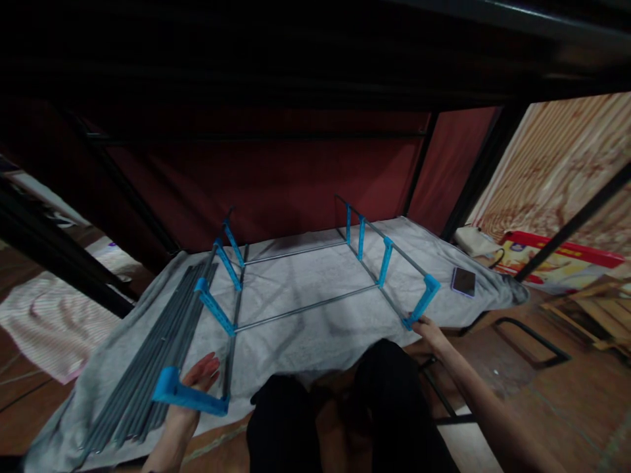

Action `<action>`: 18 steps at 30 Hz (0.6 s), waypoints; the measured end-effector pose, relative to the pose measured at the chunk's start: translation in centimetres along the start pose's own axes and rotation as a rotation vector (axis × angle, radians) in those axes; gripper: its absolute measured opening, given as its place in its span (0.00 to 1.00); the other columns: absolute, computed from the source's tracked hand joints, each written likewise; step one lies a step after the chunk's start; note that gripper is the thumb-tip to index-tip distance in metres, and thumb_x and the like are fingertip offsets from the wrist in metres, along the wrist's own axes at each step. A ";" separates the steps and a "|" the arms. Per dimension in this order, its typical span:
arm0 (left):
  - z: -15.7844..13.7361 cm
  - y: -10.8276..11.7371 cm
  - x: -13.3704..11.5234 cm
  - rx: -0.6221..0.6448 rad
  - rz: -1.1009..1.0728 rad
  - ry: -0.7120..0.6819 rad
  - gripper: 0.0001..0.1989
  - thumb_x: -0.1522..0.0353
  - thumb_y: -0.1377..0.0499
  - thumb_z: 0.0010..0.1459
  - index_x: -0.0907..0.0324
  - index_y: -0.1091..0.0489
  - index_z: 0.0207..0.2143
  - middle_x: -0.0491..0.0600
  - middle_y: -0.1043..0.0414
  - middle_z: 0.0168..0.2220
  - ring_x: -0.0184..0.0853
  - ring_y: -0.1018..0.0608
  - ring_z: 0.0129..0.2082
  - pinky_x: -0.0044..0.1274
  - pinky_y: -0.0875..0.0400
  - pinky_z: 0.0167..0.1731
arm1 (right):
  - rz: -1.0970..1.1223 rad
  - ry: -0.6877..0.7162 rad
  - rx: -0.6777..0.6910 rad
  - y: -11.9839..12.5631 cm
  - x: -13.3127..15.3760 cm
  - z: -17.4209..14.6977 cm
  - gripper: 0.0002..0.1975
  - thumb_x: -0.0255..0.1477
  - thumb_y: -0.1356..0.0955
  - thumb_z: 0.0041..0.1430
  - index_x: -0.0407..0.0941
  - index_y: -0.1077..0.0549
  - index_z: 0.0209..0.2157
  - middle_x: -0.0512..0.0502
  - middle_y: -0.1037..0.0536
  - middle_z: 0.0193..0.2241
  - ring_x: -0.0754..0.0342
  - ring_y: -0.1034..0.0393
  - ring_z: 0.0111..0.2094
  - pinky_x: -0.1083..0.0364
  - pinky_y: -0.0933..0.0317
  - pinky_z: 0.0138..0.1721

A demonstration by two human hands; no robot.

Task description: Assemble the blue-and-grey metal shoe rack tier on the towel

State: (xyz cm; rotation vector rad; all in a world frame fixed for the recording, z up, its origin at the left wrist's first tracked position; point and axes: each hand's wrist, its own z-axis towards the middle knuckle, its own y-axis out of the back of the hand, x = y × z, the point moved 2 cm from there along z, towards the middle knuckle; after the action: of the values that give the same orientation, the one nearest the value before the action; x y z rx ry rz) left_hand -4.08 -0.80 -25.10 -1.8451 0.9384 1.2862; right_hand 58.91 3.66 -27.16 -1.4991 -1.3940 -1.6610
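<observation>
A frame of thin grey metal tubes (305, 307) joined by blue plastic connectors stands on a grey cloth. At its near left end, my left hand (200, 376) is open with the fingers stretched out, just behind a blue connector (190, 396) that partly hides the palm and wrist. Over on the near right corner, my right hand (428, 330) has its fingers closed at the foot of another blue connector (422, 303). Beside the frame's left side lies a bundle of loose grey tubes (160, 341).
The grey cloth (315, 348) covers a low surface under a dark overhead structure (296, 59). A phone (463, 281) lies at the cloth's right. Beyond it are a red and yellow box (547, 259) and wooden slats (591, 312). Dark posts (486, 171) rise at both sides.
</observation>
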 end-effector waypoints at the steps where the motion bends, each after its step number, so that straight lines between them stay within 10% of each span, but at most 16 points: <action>1: -0.5 -0.4 0.2 0.015 0.015 0.016 0.29 0.67 0.30 0.28 0.58 0.25 0.39 0.52 0.21 0.39 0.52 0.28 0.56 0.37 0.36 0.60 | -0.048 -0.004 -0.016 -0.5 -0.2 0.0 0.14 0.34 0.33 0.37 0.44 0.24 0.29 0.46 0.20 0.31 0.47 0.27 0.38 0.52 0.35 0.43; 18: -1.5 -1.8 0.4 0.029 0.022 0.105 0.19 0.69 0.29 0.28 0.61 0.21 0.29 0.57 0.20 0.37 0.54 0.24 0.51 0.32 0.27 0.46 | -0.349 -0.089 -0.018 -1.0 1.0 -1.0 0.18 0.44 0.34 0.44 0.42 0.25 0.22 0.45 0.27 0.17 0.46 0.28 0.29 0.54 0.39 0.28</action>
State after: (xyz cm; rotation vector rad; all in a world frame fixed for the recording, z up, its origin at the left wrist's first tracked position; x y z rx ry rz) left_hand -1.74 -1.23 -24.84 -1.9004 1.0303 1.1919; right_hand 57.34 3.34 -26.40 -1.4146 -1.7752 -1.8312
